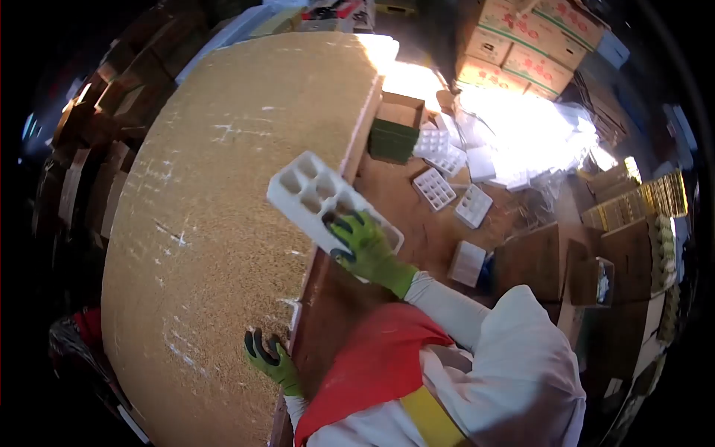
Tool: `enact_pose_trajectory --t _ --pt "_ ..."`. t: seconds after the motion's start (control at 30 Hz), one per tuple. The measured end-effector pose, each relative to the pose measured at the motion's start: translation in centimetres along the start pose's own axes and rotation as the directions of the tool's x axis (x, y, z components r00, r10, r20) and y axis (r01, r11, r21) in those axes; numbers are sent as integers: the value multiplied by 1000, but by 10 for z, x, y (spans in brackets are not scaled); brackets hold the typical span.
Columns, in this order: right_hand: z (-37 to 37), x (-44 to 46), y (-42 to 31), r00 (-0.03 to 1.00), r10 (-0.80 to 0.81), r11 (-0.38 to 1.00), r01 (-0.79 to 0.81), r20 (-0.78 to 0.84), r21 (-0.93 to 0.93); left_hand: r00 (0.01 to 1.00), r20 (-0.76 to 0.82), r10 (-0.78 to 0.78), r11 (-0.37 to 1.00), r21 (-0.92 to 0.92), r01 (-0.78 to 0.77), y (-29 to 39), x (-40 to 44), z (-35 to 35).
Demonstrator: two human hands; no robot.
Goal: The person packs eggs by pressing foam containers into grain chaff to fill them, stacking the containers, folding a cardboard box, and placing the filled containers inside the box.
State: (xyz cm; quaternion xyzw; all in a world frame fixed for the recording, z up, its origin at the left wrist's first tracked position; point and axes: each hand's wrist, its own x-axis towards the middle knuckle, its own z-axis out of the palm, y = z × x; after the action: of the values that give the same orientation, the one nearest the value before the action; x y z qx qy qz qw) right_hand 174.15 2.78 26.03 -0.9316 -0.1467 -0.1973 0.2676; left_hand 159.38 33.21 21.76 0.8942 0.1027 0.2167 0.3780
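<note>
My right hand (pixel 366 249), in a green glove with dark fingertips, grips a white foam tray (pixel 294 203). Its fingers reach into the compartments, while the thumb lies toward the near side wall. The tray is tilted across the edge of a large brown board-topped table (pixel 208 141), and several of its deep compartments show. Whether anything lies under the fingers, I cannot tell. Lower down, my left hand (pixel 274 363), gloved the same way, is at the table's near edge. Its fingers are apart and slightly bent, with nothing in them.
On the floor to the right lie several white trays (pixel 434 189) near a green box (pixel 393 140) and bright plastic sheeting (pixel 525 138). Printed cartons (pixel 536 67) are stacked behind. More cardboard boxes (pixel 527 261) stand at the right, and others (pixel 138 104) in the dim left.
</note>
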Motion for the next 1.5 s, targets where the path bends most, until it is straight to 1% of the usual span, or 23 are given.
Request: enact_pose_trajectory --t 0.1,0.2,0.27,0.3,0.33,0.4,0.5,0.53,0.6,0.63,0.67,0.73,0.83,0.9,1.07,1.2,1.23,1.3,1.33,1.37,1.4,1.47,1.5 --pt "-29 -99 101 919 381 919 -388 -103 -68 992 72 -103 977 -177 115 37 2 27" --pt "-34 -220 161 755 656 745 -648 -6 -161 970 218 111 988 84 -131 47 14 41" --pt "-41 -285 169 573 818 572 -800 56 -181 950 294 102 994 3 -108 71 23 61" --pt "-38 -317 175 473 875 484 -837 109 -257 942 323 96 995 -47 -85 79 27 76" --pt "-22 -393 187 478 877 472 -835 51 -283 957 286 52 998 -53 -38 83 26 78" --pt "-33 -395 172 248 966 247 -787 77 -565 942 271 196 972 70 -223 58 25 90" --pt "17 -528 280 766 640 621 -470 59 -627 954 238 183 949 212 -235 84 17 90" --pt "-11 -420 243 275 953 300 -795 127 -527 973 174 149 970 165 -178 91 14 91" --pt "-12 -373 254 233 965 259 -767 121 -587 979 196 62 970 219 -105 86 5 82" --pt "-6 -360 267 354 922 381 -766 155 -518 984 179 5 974 221 -45 80 -1 81" --pt "-7 -320 275 282 928 367 -792 242 -488 984 178 -31 980 199 -5 79 -6 75" --pt "5 -270 289 457 832 554 -646 315 -526 991 78 -111 966 243 89 75 -27 67" --pt "58 -218 325 703 556 831 -469 444 -298 986 -95 -140 958 239 159 62 -62 41" --pt "86 -167 308 680 442 897 -347 585 -274 950 -206 -235 917 277 287 56 -92 26" --pt "163 -110 233 737 280 933 -359 614 4 826 -359 -435 807 252 535 18 -175 1" --pt "210 -115 154 749 245 837 -484 616 255 715 -393 -579 788 -43 614 -4 -208 -20" --pt "222 -120 139 753 204 818 -482 626 314 765 -420 -489 803 127 583 -10 -213 -27" --pt "241 -143 139 765 -138 901 -167 629 400 736 -423 -529 830 -79 552 -23 -217 -43" --pt "243 -148 124 738 -303 888 -11 603 459 787 -384 -483 862 -49 504 -16 -205 -60" --pt "243 -164 114 764 -253 929 20 594 370 759 -376 -532 842 -139 521 -44 -216 -51" --pt "233 -178 86 814 -154 964 0 560 265 728 -276 -628 761 -415 500 -18 -182 -69" --pt "214 -192 63 901 45 993 -86 431 77 847 -96 -523 816 -345 464 -37 -162 -65" --pt "188 -184 47 855 218 957 -282 471 68 877 39 -478 800 -393 453 -33 -145 -59"
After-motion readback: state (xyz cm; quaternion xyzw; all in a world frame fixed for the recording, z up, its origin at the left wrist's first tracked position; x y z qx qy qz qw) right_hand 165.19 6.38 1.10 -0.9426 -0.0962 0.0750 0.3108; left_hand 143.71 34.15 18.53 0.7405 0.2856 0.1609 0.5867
